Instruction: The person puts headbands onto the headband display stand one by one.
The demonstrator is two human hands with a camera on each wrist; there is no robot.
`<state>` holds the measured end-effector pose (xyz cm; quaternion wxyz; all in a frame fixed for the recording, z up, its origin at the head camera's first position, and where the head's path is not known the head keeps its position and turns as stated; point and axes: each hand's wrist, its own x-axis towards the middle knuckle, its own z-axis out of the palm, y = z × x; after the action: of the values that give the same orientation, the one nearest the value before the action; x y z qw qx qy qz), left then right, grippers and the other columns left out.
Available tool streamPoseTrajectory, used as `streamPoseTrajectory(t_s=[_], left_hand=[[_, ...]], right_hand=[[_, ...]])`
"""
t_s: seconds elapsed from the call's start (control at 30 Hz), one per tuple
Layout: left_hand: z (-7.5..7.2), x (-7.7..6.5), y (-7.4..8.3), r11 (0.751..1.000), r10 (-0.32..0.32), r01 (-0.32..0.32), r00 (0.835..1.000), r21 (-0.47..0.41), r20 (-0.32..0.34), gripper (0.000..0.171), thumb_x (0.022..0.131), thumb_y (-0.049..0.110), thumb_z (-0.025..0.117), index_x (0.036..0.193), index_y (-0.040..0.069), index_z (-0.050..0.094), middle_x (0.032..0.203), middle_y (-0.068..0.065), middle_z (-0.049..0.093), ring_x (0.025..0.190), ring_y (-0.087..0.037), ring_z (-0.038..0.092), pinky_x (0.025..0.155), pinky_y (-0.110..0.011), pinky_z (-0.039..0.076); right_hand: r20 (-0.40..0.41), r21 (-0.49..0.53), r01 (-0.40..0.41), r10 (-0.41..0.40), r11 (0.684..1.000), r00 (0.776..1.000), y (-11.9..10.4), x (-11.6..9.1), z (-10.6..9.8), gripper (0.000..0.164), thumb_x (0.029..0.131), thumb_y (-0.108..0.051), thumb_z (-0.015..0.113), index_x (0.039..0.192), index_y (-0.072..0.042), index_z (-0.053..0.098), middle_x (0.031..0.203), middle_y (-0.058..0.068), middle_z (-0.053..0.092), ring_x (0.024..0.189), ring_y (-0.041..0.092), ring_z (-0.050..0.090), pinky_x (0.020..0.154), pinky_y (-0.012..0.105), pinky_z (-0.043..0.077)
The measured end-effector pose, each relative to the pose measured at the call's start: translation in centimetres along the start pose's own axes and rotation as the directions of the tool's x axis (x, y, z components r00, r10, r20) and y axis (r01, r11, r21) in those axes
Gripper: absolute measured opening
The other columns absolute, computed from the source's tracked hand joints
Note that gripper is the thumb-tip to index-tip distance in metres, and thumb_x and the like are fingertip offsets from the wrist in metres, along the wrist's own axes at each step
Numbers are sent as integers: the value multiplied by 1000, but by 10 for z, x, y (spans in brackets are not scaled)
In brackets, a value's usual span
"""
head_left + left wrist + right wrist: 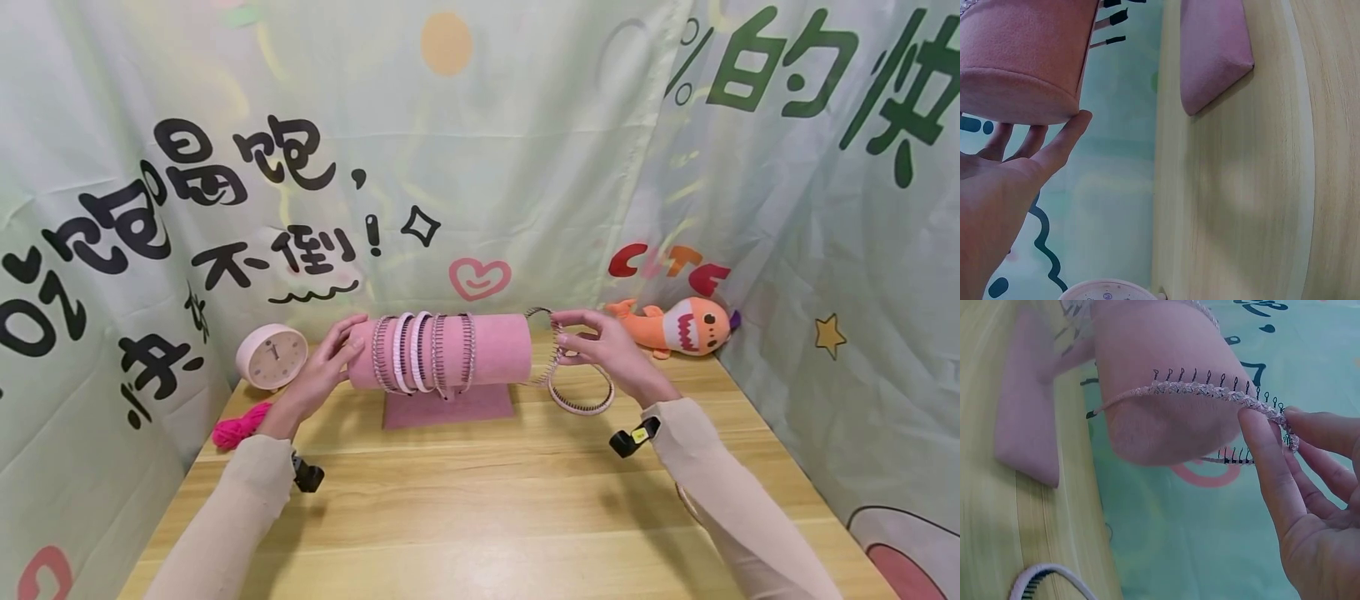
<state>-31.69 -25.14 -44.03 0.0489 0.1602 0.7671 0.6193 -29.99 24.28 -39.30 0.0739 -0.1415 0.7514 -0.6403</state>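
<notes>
A pink padded roll stand point(491, 350) carries several beaded and white headbands point(420, 354) side by side. My left hand point(318, 375) holds its left end; in the left wrist view the fingers point(1063, 140) bear against the end's edge. At the opposite end my right hand point(603, 346) pinches a sparkly beaded headband point(1210, 392) between thumb and fingers. This headband has a row of dark wire teeth, and its free tip overlaps the roll's end in the right wrist view. Below that hand, another toothed headband point(581, 408) lies on the table.
A pink round clock point(273, 357) and a bright pink yarn bundle point(238, 427) sit at the left. An orange plush toy point(678, 325) lies at the back right. Printed curtains point(525, 167) enclose the wooden table point(465, 517). Part of a band point(686, 504) shows beside my right forearm.
</notes>
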Motion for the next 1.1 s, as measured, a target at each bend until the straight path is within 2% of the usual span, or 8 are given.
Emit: streamPoseTrajectory(t_s=[0.27, 0.53, 0.7, 0.87, 1.0, 1.1], left_hand=[[0, -1, -1, 1000, 2, -2, 1000, -3, 2, 58, 119, 38, 45, 172, 27, 27, 177, -13, 25, 146, -19, 44, 104, -26, 55], [1, -2, 0, 1000, 2, -2, 1000, -9, 4, 57, 118, 39, 46, 172, 27, 28, 176, -14, 26, 147, -23, 44, 106, -28, 54], [1, -1, 1, 1000, 4, -4, 1000, -4, 1, 58, 118, 39, 46, 172, 27, 28, 176, -14, 26, 148, -25, 43, 106, -28, 53], [0, -1, 1, 1000, -2, 2, 1000, -3, -5, 58, 118, 40, 47, 171, 27, 29, 176, -12, 28, 148, -24, 43, 104, -26, 54], [-1, 0, 0, 1000, 1, -1, 1000, -7, 0, 58, 118, 39, 46, 172, 26, 28, 176, -13, 27, 147, -23, 43, 104, -25, 54], [-1, 0, 0, 1000, 1, -1, 1000, -10, 3, 58, 118, 39, 47, 172, 27, 28, 176, -13, 27, 147, -22, 44, 104, -25, 55]], right_hand=[[22, -9, -2, 2, 1000, 1000, -4, 8, 15, 58, 106, -18, 74, 160, -12, 52, 155, 16, 50, 118, 24, 70, 102, 51, 63], [44, -22, -12, 13, 1000, 999, -3, 16, 28, 60, 105, -22, 77, 160, -15, 54, 151, 16, 53, 117, 19, 73, 97, 39, 65], [35, -52, -20, 22, 998, 999, -4, 17, 31, 59, 105, -25, 77, 159, -19, 56, 152, 14, 56, 108, 21, 76, 98, 41, 65], [38, -92, 14, -10, 996, 999, 0, 17, 33, 60, 105, -28, 77, 160, -21, 55, 153, 11, 54, 99, 22, 77, 97, 41, 64], [39, -97, 65, -61, 993, 997, 5, 15, 33, 60, 107, -34, 73, 162, -25, 52, 160, 5, 50, 111, 20, 74, 96, 37, 64], [47, -80, 99, -95, 992, 994, 12, 13, 31, 57, 110, -36, 69, 163, -27, 50, 165, 2, 48, 124, 22, 69, 98, 40, 63]])
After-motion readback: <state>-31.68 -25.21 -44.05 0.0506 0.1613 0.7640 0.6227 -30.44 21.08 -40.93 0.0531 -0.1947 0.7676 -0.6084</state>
